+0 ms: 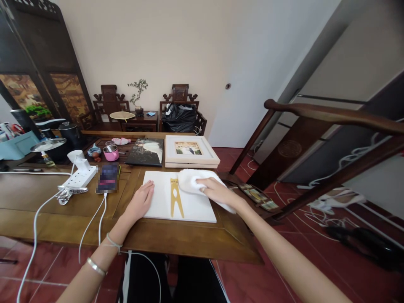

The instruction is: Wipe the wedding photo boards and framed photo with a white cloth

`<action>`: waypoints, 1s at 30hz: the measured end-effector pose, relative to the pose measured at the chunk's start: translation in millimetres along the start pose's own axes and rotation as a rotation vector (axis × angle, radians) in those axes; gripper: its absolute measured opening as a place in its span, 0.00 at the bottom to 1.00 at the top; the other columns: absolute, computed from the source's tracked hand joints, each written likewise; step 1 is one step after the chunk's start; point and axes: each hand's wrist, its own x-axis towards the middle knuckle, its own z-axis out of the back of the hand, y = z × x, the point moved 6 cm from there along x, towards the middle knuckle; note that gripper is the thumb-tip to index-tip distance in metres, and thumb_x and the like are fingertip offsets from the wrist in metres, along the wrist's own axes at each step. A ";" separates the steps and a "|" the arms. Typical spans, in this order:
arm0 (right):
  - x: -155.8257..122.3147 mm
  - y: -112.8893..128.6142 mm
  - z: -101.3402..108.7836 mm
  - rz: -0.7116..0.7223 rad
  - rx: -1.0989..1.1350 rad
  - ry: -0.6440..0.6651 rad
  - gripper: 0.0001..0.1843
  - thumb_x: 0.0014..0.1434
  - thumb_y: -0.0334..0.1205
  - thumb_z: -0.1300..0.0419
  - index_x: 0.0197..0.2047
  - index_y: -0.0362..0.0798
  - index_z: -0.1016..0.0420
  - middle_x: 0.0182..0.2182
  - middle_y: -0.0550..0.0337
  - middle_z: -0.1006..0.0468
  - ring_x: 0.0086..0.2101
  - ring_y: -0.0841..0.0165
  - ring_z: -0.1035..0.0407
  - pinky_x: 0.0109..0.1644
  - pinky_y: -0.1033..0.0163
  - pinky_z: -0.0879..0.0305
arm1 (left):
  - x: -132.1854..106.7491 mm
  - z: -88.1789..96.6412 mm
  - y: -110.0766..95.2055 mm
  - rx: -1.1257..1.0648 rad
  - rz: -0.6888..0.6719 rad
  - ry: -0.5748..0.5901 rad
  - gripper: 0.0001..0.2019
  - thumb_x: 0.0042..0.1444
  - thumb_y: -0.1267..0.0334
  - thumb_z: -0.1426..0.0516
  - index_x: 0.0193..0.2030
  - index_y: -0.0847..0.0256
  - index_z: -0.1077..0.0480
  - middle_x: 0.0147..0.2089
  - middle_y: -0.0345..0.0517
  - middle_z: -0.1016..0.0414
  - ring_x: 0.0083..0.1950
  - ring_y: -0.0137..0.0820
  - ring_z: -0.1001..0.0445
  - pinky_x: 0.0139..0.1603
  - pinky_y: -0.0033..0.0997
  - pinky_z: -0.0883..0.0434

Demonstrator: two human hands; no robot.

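Left hand (142, 201) flat, fingers extended and close together, lying on left edge of white board (197, 208). Right hand (217, 190) curled round white cloth (189, 181), thumb and fingers bunching it; cloth thick, fluffy, soft-edged, covers board's far right part and runs past its right edge.

Board: rectangular, thin, smooth, matte, lying flat near the right end of the bench (195, 244). Gold cat-like figure (177, 206) on it: small eared head at far end, oval white gap mid-body, two straight splayed legs toward near edge. Printed or separate piece, cannot tell. Bench is brown wood, slightly glossy, with panel seams.

Far of board: thick off-white picture frame (206, 156), flat, wide pale border round a small picture; left of it, dark panel (139, 153) with a pale patch. Farther left, glossy pink cup (110, 155), then white plastic power strip (81, 179), rectangular, with sockets. Phone (107, 179) near it is pixelated, white cable plugged into its near end. Right: dark wooden chair (318, 113), curved top rail, round carved medallion on its back. Writing on the picture frame or power strip: too small to tell.
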 end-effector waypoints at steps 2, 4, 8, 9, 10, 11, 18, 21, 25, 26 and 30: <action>20.7 -8.5 2.7 0.005 0.002 -0.016 0.13 0.51 0.30 0.53 0.33 0.45 0.28 0.31 0.56 0.26 0.36 0.62 0.34 0.41 0.63 0.43 | -0.1 0.5 -0.2 0.004 0.002 0.003 0.21 0.64 0.58 0.60 0.54 0.64 0.34 0.60 0.53 0.34 0.63 0.37 0.40 0.64 0.44 0.43; 33.7 -13.4 4.6 -0.003 0.005 -0.028 0.14 0.51 0.30 0.53 0.34 0.44 0.28 0.34 0.54 0.25 0.38 0.62 0.34 0.42 0.63 0.43 | -0.1 0.6 0.5 0.011 0.015 0.005 0.22 0.64 0.58 0.60 0.54 0.67 0.33 0.59 0.55 0.34 0.63 0.37 0.40 0.64 0.44 0.43; 32.1 -13.0 4.0 -0.032 0.005 -0.043 0.16 0.53 0.31 0.54 0.38 0.43 0.27 0.37 0.52 0.24 0.41 0.60 0.34 0.44 0.62 0.43 | 0.2 0.4 0.7 0.014 -0.001 -0.002 0.22 0.64 0.58 0.60 0.54 0.66 0.33 0.59 0.54 0.34 0.63 0.37 0.40 0.63 0.45 0.42; 26.0 -11.1 3.2 -0.042 0.003 -0.044 0.16 0.53 0.31 0.54 0.39 0.43 0.27 0.37 0.51 0.24 0.41 0.60 0.34 0.45 0.61 0.43 | 0.2 0.3 0.6 0.015 -0.005 -0.004 0.22 0.64 0.59 0.60 0.54 0.66 0.33 0.59 0.53 0.34 0.63 0.37 0.40 0.63 0.45 0.42; 18.0 -8.4 2.3 -0.052 0.001 -0.040 0.17 0.53 0.32 0.54 0.40 0.43 0.27 0.37 0.51 0.24 0.42 0.59 0.33 0.45 0.61 0.42 | 0.3 0.3 0.6 0.017 -0.005 -0.005 0.22 0.64 0.59 0.60 0.54 0.66 0.33 0.59 0.53 0.34 0.63 0.37 0.40 0.64 0.45 0.42; 8.1 -4.8 1.4 -0.061 0.002 -0.033 0.17 0.53 0.32 0.53 0.40 0.44 0.26 0.37 0.52 0.24 0.42 0.59 0.33 0.45 0.60 0.42 | 0.3 0.3 0.6 0.019 -0.001 -0.004 0.22 0.64 0.59 0.60 0.54 0.66 0.33 0.59 0.53 0.34 0.63 0.37 0.40 0.64 0.45 0.42; -84.8 39.6 -7.6 -0.130 0.064 0.155 0.20 0.50 0.30 0.54 0.42 0.50 0.27 0.39 0.53 0.26 0.48 0.58 0.35 0.50 0.56 0.40 | 0.4 0.4 -0.8 0.017 0.034 0.014 0.23 0.63 0.57 0.60 0.54 0.67 0.33 0.60 0.55 0.35 0.63 0.38 0.41 0.64 0.46 0.43; -111.9 55.3 -13.6 -0.131 0.087 0.246 0.20 0.49 0.29 0.54 0.41 0.50 0.27 0.42 0.52 0.27 0.54 0.58 0.40 0.52 0.56 0.41 | 0.6 0.0 -1.5 0.015 0.036 0.019 0.23 0.63 0.57 0.60 0.54 0.68 0.33 0.60 0.55 0.35 0.64 0.38 0.41 0.64 0.45 0.44; -109.8 55.6 -12.9 -0.126 0.086 0.240 0.20 0.49 0.29 0.54 0.41 0.50 0.27 0.42 0.51 0.27 0.52 0.58 0.38 0.52 0.56 0.41 | 0.8 0.2 -2.7 0.015 0.042 0.026 0.23 0.63 0.57 0.60 0.54 0.69 0.33 0.60 0.56 0.35 0.64 0.38 0.41 0.64 0.45 0.44; -102.3 51.4 -11.0 -0.129 0.082 0.219 0.20 0.49 0.30 0.54 0.41 0.49 0.27 0.40 0.52 0.27 0.50 0.58 0.36 0.51 0.56 0.40 | 0.9 0.4 -2.9 0.014 0.045 0.026 0.23 0.63 0.57 0.60 0.54 0.69 0.33 0.60 0.56 0.35 0.64 0.38 0.41 0.64 0.45 0.44; -52.2 26.1 -2.6 -0.082 0.040 0.115 0.17 0.51 0.32 0.53 0.40 0.46 0.27 0.37 0.52 0.25 0.44 0.59 0.34 0.48 0.57 0.40 | 0.9 0.8 -2.7 0.025 0.051 0.030 0.24 0.63 0.57 0.60 0.54 0.70 0.33 0.60 0.58 0.35 0.63 0.39 0.40 0.64 0.45 0.43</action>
